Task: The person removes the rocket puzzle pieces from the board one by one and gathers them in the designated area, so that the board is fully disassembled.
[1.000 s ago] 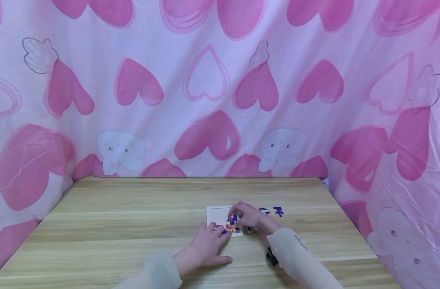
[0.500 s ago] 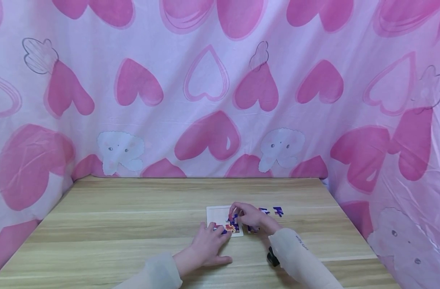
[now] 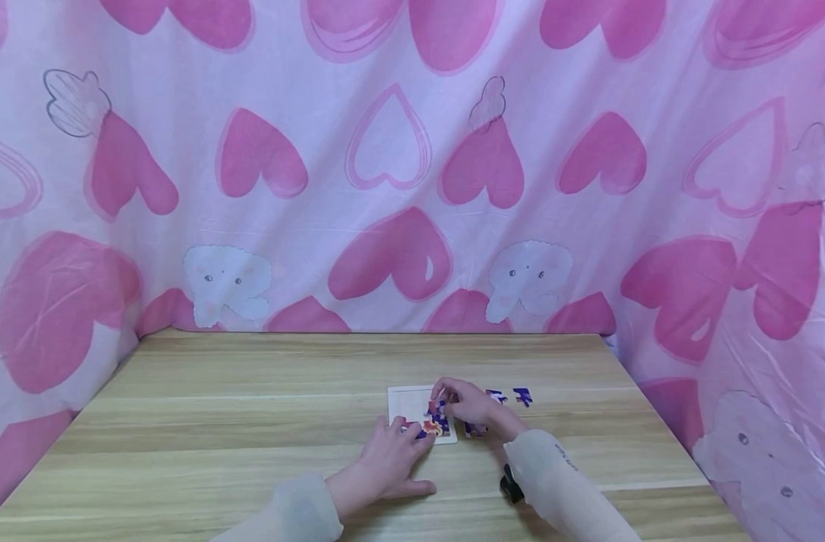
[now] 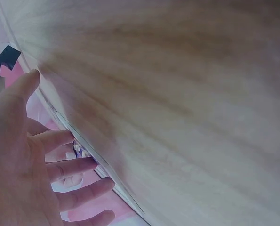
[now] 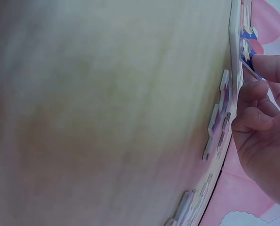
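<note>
A shallow white puzzle tray (image 3: 404, 399) lies on the table, with joined purple, red and orange jigsaw pieces (image 3: 431, 428) along its near and right side. My left hand (image 3: 390, 461) rests at the tray's near edge, fingers spread and fairly straight over the lower pieces; the left wrist view shows the same outstretched fingers (image 4: 76, 167). Over the tray's right side, my right hand (image 3: 468, 400) pinches a purple and red jigsaw piece (image 3: 433, 408) between thumb and fingers. Seen from the right wrist, a dark blue piece (image 5: 247, 62) with a yellow star sits at the fingertips.
Loose jigsaw pieces lie right of the tray: one piece (image 3: 523, 397) farthest right, another piece (image 3: 497, 396) behind the right wrist, and more pieces (image 3: 476, 430) beside the tray's near corner. A black device (image 3: 510, 485) is on the right wrist. A pink heart-print curtain (image 3: 385, 256) surrounds the wooden table.
My right fingers and the pinched piece have shifted slightly on the tray's right side, showing more of the purple pieces beneath. The left hand stays in place.
</note>
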`<move>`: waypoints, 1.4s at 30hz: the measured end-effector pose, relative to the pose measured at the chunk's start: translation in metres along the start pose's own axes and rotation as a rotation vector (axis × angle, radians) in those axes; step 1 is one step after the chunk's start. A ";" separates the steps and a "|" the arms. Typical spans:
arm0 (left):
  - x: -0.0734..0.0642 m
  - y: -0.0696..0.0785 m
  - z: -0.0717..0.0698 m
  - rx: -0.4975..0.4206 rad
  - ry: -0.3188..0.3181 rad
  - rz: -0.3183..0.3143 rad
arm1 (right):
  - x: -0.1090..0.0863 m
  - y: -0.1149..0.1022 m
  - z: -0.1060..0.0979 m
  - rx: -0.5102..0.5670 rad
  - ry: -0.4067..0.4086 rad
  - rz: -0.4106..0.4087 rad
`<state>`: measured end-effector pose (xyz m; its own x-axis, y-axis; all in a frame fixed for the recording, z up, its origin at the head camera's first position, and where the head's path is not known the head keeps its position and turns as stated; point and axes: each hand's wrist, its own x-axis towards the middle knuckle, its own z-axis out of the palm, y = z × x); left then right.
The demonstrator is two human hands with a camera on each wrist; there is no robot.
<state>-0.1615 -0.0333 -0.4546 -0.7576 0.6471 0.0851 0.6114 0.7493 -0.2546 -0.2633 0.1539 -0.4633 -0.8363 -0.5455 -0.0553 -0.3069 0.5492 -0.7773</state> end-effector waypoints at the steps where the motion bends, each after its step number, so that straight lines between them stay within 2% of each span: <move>1: 0.000 0.000 0.000 0.000 0.000 0.000 | 0.000 0.000 0.000 0.001 0.008 0.000; 8: 0.000 0.000 0.000 0.002 -0.007 -0.001 | -0.002 0.001 -0.005 0.047 0.064 0.046; 20: -0.001 0.000 0.003 0.004 0.007 -0.002 | -0.008 0.003 -0.017 0.042 0.042 0.044; 35: -0.002 0.000 0.005 -0.014 0.008 -0.004 | -0.035 0.016 -0.032 0.078 0.050 0.028; 42: -0.001 0.000 0.005 -0.022 0.016 -0.003 | -0.049 0.024 -0.039 0.035 0.074 0.053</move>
<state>-0.1618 -0.0350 -0.4596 -0.7559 0.6468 0.1012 0.6141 0.7541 -0.2328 -0.2478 0.2182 -0.4547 -0.8827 -0.4671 -0.0514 -0.2463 0.5530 -0.7960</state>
